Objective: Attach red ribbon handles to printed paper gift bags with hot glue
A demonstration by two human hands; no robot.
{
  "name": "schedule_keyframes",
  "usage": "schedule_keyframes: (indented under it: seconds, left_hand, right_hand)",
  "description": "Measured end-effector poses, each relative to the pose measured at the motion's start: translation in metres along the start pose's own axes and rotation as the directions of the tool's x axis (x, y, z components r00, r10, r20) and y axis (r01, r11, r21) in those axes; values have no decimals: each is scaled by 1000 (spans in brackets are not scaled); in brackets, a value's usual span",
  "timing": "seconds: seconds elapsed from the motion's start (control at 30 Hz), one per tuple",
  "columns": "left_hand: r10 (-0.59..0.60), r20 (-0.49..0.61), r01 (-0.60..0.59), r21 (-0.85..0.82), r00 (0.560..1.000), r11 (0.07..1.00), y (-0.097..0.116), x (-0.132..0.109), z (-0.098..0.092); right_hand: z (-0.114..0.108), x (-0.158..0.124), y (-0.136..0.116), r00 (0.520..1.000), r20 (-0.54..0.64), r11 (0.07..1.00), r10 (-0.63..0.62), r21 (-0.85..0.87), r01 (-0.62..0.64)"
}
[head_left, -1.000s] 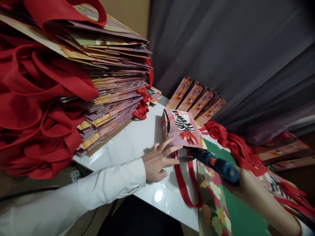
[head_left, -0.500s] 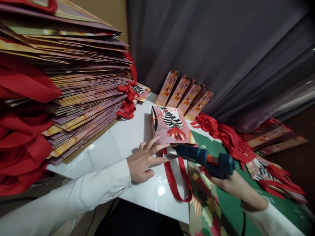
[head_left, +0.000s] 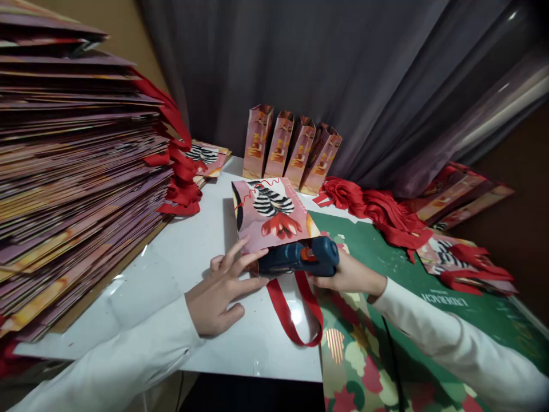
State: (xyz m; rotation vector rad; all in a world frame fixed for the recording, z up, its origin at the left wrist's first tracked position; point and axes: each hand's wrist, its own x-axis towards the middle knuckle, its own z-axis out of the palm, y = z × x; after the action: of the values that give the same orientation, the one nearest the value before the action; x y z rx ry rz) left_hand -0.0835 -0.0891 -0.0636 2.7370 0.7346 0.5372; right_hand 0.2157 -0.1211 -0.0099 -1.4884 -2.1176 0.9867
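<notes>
A pink paper bag (head_left: 274,214) with a zebra-striped print lies flat on the white table, its opening toward me. My left hand (head_left: 225,289) has its fingers spread at the bag's near left edge, some touching it. In my right hand (head_left: 349,272) is a dark blue glue gun (head_left: 295,257), pointed left along the bag's opening. The gun's nozzle is hidden at the bag's mouth near my left fingertips. From the bag's near edge a red ribbon handle (head_left: 294,326) loops out over the table.
A tall stack of folded bags (head_left: 81,189) rises at left. Several upright bags (head_left: 281,146) stand by the grey curtain (head_left: 266,51). Red ribbons (head_left: 373,209) are heaped at right, near a finished-looking bag (head_left: 450,257). A black cord (head_left: 392,355) crosses the green sheet (head_left: 424,320).
My right hand has brought the glue gun left and in to the bag's opening, so its nozzle is now hidden. The whole view has shifted, and my left hand stays at the bag's edge.
</notes>
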Motion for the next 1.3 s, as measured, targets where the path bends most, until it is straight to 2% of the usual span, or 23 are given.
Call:
schedule_keyframes:
  seconds: [0.27, 0.53, 0.7, 0.87, 1.07, 1.3]
  left_hand:
    - [-8, 2, 8, 19, 1000, 1000, -1, 0, 0]
    - [-11, 10, 11, 25, 1000, 1000, 1, 1, -1]
    - [-18, 13, 18, 16, 1000, 1000, 0, 0, 0]
    - [-17, 5, 17, -3, 1000, 1000, 1, 1, 0]
    - [-21, 0, 21, -8, 1000, 1000, 2, 1, 0]
    - [-19, -17, 19, -14, 1000, 1000, 5, 2, -1]
  right_hand:
    - [-7, 0, 5, 1000, 4, 1000, -10, -24, 10]
    - [-14, -10, 10, 993, -1, 993, 122, -1, -122]
    - [-20, -13, 3, 991, -12, 988, 133, -72, -133]
    - [-26, -16, -4, 984, -15, 982, 178, -69, -178]
    - [-32, -20, -5, 971, 26, 963, 239, -134, -233]
    - [-43, -26, -15, 977, -45, 927, 210, -308, -214]
